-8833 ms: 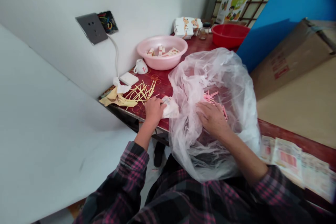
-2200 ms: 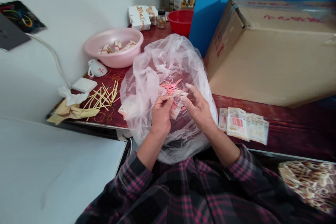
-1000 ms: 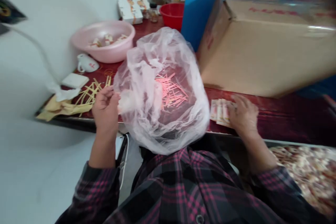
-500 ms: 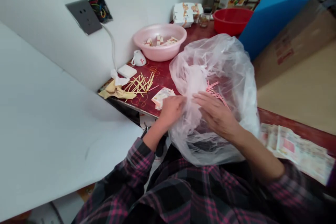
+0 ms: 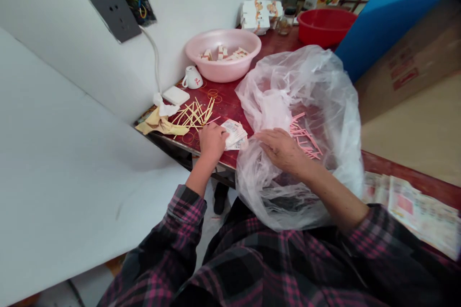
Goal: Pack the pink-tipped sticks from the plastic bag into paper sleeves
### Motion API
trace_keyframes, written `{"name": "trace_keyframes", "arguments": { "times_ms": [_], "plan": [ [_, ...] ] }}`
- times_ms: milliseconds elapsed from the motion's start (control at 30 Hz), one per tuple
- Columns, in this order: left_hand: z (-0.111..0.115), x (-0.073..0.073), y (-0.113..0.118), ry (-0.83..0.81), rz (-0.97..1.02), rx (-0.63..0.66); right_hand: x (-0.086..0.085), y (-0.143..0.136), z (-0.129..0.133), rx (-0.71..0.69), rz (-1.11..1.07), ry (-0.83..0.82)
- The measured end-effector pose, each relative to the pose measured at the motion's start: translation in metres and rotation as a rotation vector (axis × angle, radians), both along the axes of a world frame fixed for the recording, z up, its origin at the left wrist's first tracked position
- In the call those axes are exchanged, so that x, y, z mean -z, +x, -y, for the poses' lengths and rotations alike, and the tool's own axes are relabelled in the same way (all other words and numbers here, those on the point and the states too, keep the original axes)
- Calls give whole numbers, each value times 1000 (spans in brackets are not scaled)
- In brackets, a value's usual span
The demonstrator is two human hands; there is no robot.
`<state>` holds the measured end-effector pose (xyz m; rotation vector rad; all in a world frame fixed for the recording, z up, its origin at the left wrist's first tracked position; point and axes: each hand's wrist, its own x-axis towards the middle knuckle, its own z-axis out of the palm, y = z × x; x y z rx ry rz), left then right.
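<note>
Printed packets (image 5: 236,133) lie flat in a fanned pile near the front edge of the red table (image 5: 227,106), askew to that edge; their long axis is hard to tell, their print too small to read. The left hand (image 5: 212,142), fingers bent, touches the pile's left side; whether it grips is unclear. The right hand (image 5: 283,150), fingers outstretched, touches a clear plastic bag (image 5: 298,71); I can't tell if it pinches. Farther off stands a white mug (image 5: 193,77) with illegible red marks.
</note>
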<state>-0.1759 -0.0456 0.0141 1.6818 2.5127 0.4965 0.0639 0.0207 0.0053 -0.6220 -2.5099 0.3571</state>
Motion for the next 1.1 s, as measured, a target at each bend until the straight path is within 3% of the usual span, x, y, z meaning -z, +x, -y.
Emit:
{"name": "trace_keyframes", "arguments": {
  "times_ms": [533, 700, 800, 900, 1000, 1100],
  "plan": [
    [-19, -6, 3, -85, -72, -49, -1, 6, 26, -54, -157, 7],
    [-16, -7, -9, 36, 5, -79, -5, 8, 30, -29, -210, -82],
    [0, -16, -11, 325, 59, -31, -16, 12, 31, 56, -334, -269],
    [20, -28, 10, 663, 39, 206, -35, 16, 30, 172, -442, -635],
    [34, -34, 49, 736, 28, 501, -54, 26, 30, 178, -502, -1039],
    [39, -29, 87, 676, 54, 635, -62, 47, 33, 182, -463, -1201]
  ]
}}
